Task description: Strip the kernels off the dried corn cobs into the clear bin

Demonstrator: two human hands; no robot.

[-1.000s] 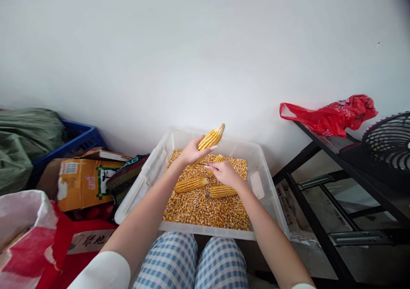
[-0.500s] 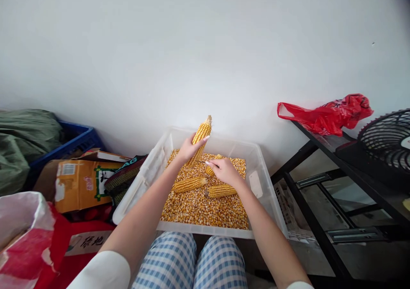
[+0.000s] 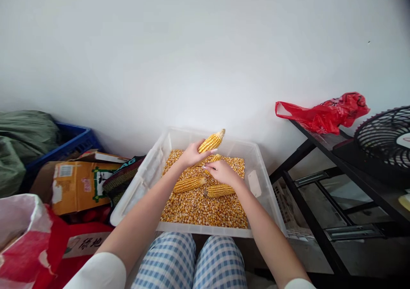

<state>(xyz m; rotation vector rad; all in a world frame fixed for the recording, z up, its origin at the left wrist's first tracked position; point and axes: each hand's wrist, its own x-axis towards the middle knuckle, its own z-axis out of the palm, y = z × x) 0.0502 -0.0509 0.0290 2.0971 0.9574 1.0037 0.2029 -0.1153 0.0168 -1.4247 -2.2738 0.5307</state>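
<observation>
Within curled fingers of the left hand [image 3: 191, 154], a corn cob [image 3: 211, 142] looks light, stiff, best gripped mid-length; whether the right hand [image 3: 222, 172], fingers bent, holds anything, I cannot tell.

In front of you, the translucent tub [image 3: 205, 229] carries loose corn kernels [image 3: 205, 214], with 3 cobs [image 3: 189, 185] lying on them (1 partly hidden). To your right, the black rack [image 3: 368, 184] bears a red bag [image 3: 333, 113] and a fan [image 3: 386, 141].
</observation>
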